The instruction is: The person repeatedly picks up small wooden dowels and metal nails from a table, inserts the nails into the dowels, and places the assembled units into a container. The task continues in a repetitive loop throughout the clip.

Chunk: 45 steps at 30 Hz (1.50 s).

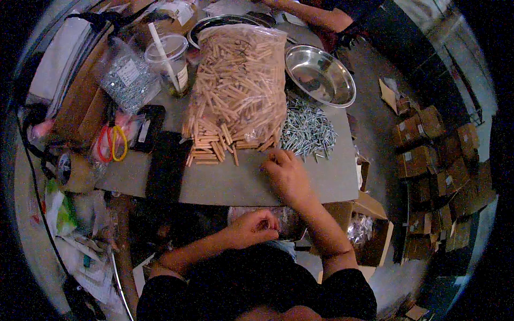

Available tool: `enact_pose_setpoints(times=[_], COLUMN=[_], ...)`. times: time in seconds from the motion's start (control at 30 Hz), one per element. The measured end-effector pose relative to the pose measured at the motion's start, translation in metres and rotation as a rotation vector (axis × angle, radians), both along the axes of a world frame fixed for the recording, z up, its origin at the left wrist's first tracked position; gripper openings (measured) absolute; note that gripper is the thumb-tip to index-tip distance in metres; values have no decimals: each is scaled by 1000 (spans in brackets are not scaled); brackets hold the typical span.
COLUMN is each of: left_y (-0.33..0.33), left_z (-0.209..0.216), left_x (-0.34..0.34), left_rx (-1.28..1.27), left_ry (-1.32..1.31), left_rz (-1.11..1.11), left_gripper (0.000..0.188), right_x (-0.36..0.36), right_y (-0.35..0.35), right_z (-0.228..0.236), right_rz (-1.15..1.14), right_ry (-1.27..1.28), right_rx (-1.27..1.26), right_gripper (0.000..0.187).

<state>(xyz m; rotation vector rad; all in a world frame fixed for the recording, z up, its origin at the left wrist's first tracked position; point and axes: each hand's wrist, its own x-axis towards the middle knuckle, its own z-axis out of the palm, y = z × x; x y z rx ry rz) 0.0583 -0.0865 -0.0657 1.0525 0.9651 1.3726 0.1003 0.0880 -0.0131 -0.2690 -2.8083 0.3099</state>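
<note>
A clear plastic bag of wooden dowels (pixel 238 80) lies in the middle of the table, with loose dowels (pixel 210 148) spilling from its near end. To its right is a heap of silvery screws (pixel 309 131). My right hand (pixel 287 175) is over the table, just short of the dowels and screws, its fingers curled in. Below the table's front edge, close to my body, my left hand (pixel 254 229) has its fingers bent together. Whatever either hand holds, if anything, is hidden.
A steel bowl (pixel 321 76) stands behind the screws. At left are a plastic cup with a straw (pixel 170 59), a bag of small metal parts (pixel 128 77), and scissors with red and yellow handles (pixel 112 143). Cardboard boxes (pixel 420 160) are stacked at right. Another person's arm (pixel 316 15) reaches in at the far side.
</note>
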Motion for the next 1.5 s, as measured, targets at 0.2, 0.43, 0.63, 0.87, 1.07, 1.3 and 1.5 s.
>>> enact_pose_setpoints(times=[0.2, 0.43, 0.63, 0.87, 1.07, 1.3, 1.5], left_y=[-2, 5, 4, 10, 14, 28, 39], left_z=[-9, -11, -11, -23, -23, -35, -88], left_x=[3, 10, 10, 13, 17, 26, 51], left_rx=[-18, -40, -6, -73, -86, -375, -254], left_ry=[-108, -108, -111, -39, 11, -114, -283], left_rz=[2, -32, -4, -28, -4, -108, -46], left_gripper=[21, 19, 19, 20, 24, 24, 25], right_x=[45, 69, 76, 64, 49, 58, 80], right_y=[28, 62, 57, 54, 65, 49, 8], right_z=[-12, -13, -12, 8, 6, 5, 8], right_rz=[-363, -617, -449, -185, -107, -113, 119], right_ry=[196, 147, 78, -83, -77, -60, -178], right_rx=[216, -137, -176, -244, -268, -277, -342], right_gripper=[14, 19, 25, 31, 28, 19, 26])
